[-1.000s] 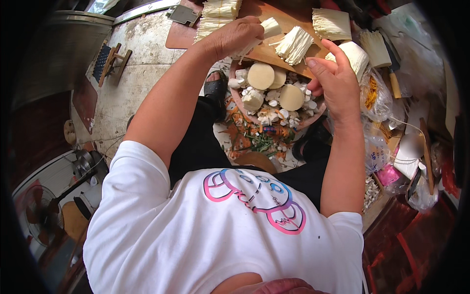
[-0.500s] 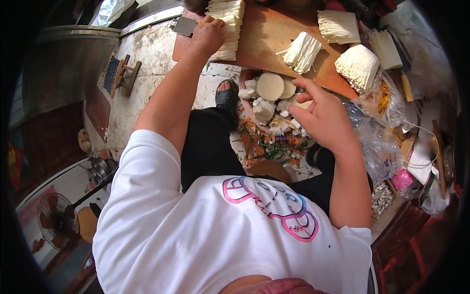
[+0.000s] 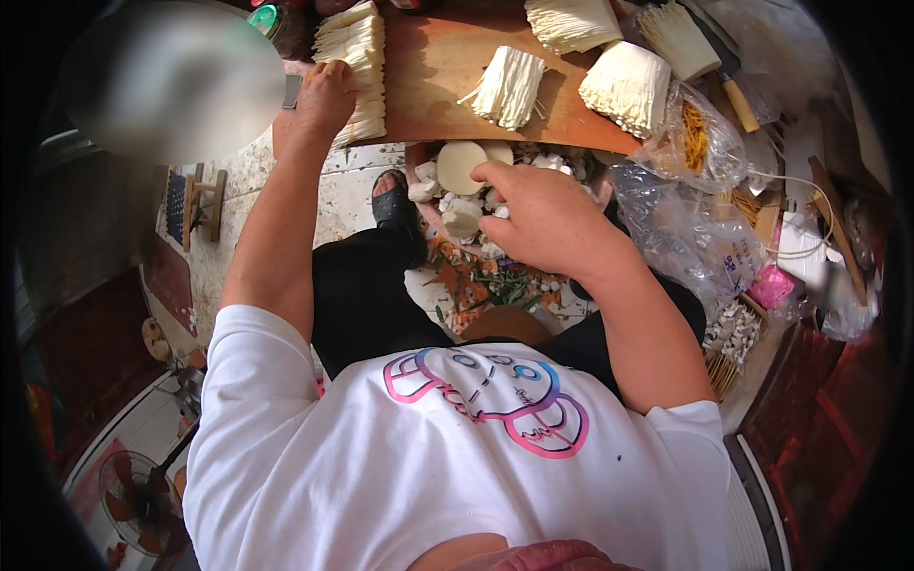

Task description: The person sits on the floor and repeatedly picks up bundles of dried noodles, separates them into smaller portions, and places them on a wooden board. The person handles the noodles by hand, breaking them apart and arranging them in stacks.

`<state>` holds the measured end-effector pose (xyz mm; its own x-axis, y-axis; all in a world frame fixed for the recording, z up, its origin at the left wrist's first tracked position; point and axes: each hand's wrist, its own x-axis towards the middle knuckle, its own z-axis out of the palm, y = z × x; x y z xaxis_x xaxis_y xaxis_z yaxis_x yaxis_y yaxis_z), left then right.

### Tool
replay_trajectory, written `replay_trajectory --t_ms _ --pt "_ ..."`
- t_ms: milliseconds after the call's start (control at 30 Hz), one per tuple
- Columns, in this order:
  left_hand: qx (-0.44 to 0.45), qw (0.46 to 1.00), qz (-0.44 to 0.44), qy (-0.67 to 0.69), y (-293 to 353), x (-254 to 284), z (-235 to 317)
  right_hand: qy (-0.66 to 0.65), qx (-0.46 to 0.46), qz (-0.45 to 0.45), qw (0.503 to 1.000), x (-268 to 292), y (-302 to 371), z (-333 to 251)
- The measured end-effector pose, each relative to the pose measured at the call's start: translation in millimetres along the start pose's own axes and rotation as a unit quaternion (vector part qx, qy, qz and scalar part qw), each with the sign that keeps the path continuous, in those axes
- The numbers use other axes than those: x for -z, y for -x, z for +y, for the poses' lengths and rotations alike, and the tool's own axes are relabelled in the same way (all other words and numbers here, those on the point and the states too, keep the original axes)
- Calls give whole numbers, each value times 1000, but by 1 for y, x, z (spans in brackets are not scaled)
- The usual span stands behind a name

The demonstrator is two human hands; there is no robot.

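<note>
My left hand (image 3: 326,98) has its fingers bent against a long row of cut enoki mushrooms (image 3: 365,81) at the left of a wooden board (image 3: 438,57). The undersides of its fingers are hidden. Thumb and forefinger apart, my right hand (image 3: 552,217) hovers with nothing visible in it over a pink basin (image 3: 412,160). Pale round discs (image 3: 462,167) and white chunky scraps fill this basin, partly covered by the hand. On the board, a small enoki bundle (image 3: 508,88) lies in the middle. Larger enoki bundles (image 3: 625,88) lie to its right.
At the board's right are a cleaver with a wooden handle (image 3: 739,105) and clear plastic bags (image 3: 666,219). A green-lidded jar (image 3: 269,24) stands at the far left. Orange and green scraps (image 3: 500,281) litter the floor between my feet. A small wooden stool (image 3: 205,205) stands left.
The whole view has shifted, so the board and mushrooms appear farther left. My right hand has moved left over the basin. My left hand stays at the enoki row.
</note>
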<state>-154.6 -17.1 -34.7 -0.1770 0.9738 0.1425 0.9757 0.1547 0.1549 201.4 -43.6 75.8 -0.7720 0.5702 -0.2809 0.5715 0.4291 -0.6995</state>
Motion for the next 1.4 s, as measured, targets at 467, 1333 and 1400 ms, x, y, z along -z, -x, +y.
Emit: replay_trajectory --t_ms 467,1333,1400 --pt "164 843 28 512 58 71 85 0 33 50 998 14 16 3" --pt "264 634 -113 718 112 66 147 238 -459 576 633 130 398 285" --pt "266 629 -122 721 110 63 148 260 -485 551 627 134 411 298"
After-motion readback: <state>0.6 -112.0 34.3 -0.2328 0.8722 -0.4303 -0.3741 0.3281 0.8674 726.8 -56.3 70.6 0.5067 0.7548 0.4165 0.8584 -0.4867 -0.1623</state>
